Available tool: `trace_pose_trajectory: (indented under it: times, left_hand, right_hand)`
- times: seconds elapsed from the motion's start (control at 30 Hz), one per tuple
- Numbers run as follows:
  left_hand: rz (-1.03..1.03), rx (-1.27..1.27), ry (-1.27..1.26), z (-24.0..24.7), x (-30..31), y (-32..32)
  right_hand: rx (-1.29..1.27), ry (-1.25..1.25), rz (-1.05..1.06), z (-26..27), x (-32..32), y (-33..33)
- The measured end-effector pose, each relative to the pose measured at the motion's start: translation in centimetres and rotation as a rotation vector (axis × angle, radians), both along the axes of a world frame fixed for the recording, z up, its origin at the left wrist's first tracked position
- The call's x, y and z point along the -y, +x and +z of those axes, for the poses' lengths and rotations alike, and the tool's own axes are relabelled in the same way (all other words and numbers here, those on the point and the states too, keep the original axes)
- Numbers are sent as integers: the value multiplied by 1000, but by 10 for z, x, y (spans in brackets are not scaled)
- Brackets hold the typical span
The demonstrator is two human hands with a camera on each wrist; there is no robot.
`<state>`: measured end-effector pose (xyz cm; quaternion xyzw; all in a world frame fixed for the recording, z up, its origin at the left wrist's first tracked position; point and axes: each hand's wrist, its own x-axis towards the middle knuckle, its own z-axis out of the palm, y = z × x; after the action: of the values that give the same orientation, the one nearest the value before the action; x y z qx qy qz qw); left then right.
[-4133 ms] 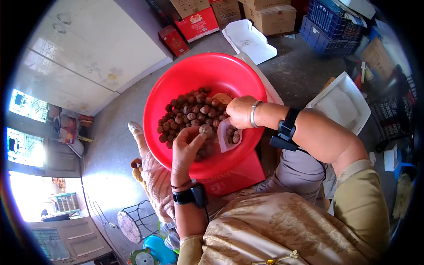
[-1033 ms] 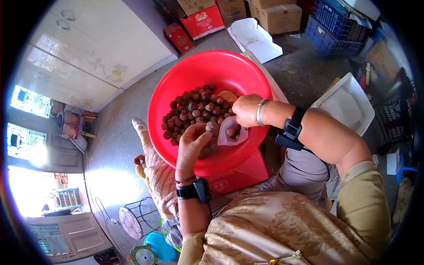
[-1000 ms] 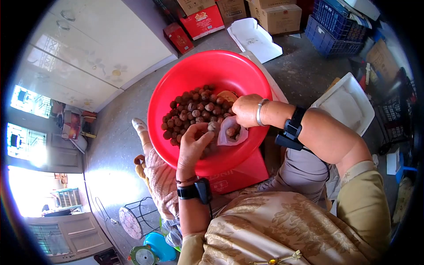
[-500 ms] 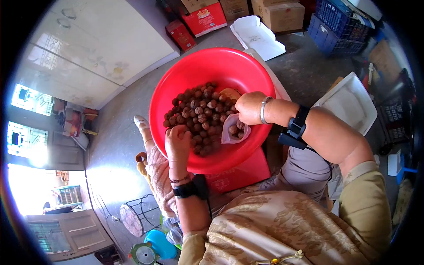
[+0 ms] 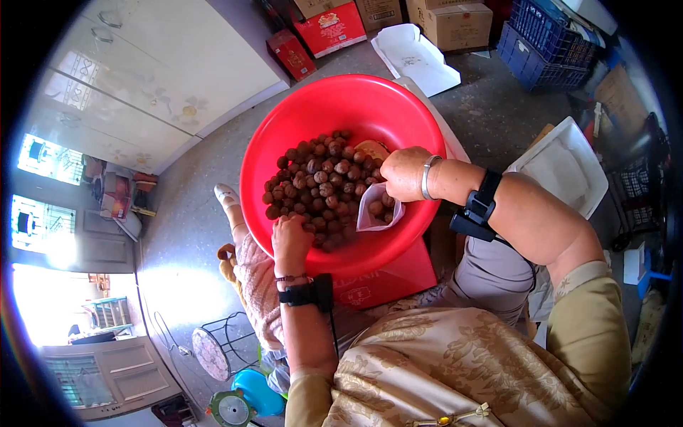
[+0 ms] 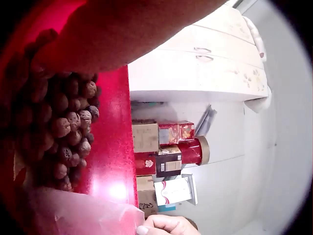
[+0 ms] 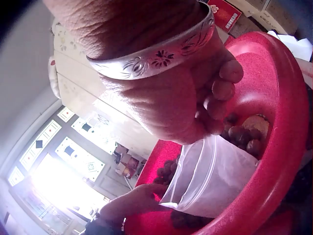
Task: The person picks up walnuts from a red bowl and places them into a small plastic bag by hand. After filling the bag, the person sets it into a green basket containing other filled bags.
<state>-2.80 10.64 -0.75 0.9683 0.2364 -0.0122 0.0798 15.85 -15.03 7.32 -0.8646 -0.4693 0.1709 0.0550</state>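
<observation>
A heap of walnuts [image 5: 324, 174] lies in a wide red basin [image 5: 341, 96]. My left hand [image 5: 290, 238] reaches down at the near left edge of the heap, fingertips among the walnuts and hidden; I cannot tell if it grips one. In the left wrist view, walnuts [image 6: 61, 127] lie right under that hand [image 6: 107, 39]. With curled fingers and thumb, my right hand [image 5: 404, 174] pinches the rim of a clear plastic bag [image 5: 380, 222] at the basin's right side. Several walnuts sit inside the bag. The right wrist view shows the bag's mouth [image 7: 188, 181] spread toward the left hand.
Behind the right hand, a round tan piece [image 5: 372, 148] lies partly covered in the basin. The basin stands over a red box [image 5: 391, 277]. White trays [image 5: 562, 167] lie on the floor, with cartons [image 5: 455, 25] and blue crates [image 5: 537, 53] farther back.
My left hand has moved from beside the bag, where it held a walnut, left to the heap's edge. The walnut is gone from its fingers. The right hand keeps its hold on the bag.
</observation>
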Motion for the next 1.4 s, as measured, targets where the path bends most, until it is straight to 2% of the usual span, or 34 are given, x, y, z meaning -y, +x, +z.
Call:
trace_pose_trajectory:
  times: [0.2, 0.27, 0.3, 0.37, 0.4, 0.47, 0.77, 0.9, 1.07, 1.1, 1.17, 1.2, 1.27, 1.4]
  left_hand:
    - [2, 36, -12, -7, -8, 1]
    - [13, 136, -388, -15, -21, 2]
    - [12, 136, -388, -9, -16, 2]
    - [108, 405, -1098, 16, 2, 1]
    - [108, 405, -1097, 22, 8, 1]
    - [121, 443, -1279, 30, 16, -1]
    - [62, 407, -1305, 34, 22, -3]
    - [56, 394, -1328, 52, 41, 1]
    - [-11, 352, -1027, 65, 64, 17]
    - [-11, 351, -1028, 64, 68, 20]
    - [-67, 353, -853, 62, 75, 25]
    - [-65, 352, -853, 63, 76, 26]
    - [-150, 391, -699, 66, 79, 26]
    - [-84, 398, -714, 63, 64, 21]
  right_hand:
    - [6, -12, 5, -2, 0, 1]
    - [-2, -16, 0, -1, 0, 1]
    - [-11, -21, -2, -1, 0, 1]
    - [-34, -40, -15, 6, -1, -1]
    - [-58, -61, -28, 9, -2, -1]
    - [-59, -58, -26, 9, -2, -1]
    - [-32, 6, -20, -2, 1, 1]
    - [-27, 23, -16, 0, 2, 0]
    - [-4, -11, -3, -1, 0, 0]
    - [-6, -22, -13, -2, 0, 0]
    - [10, -5, -10, -5, 1, 1]
    - [26, 13, -6, -4, 1, 1]
    - [20, 8, -3, -3, 1, 0]
    - [6, 3, -11, 1, 1, -1]
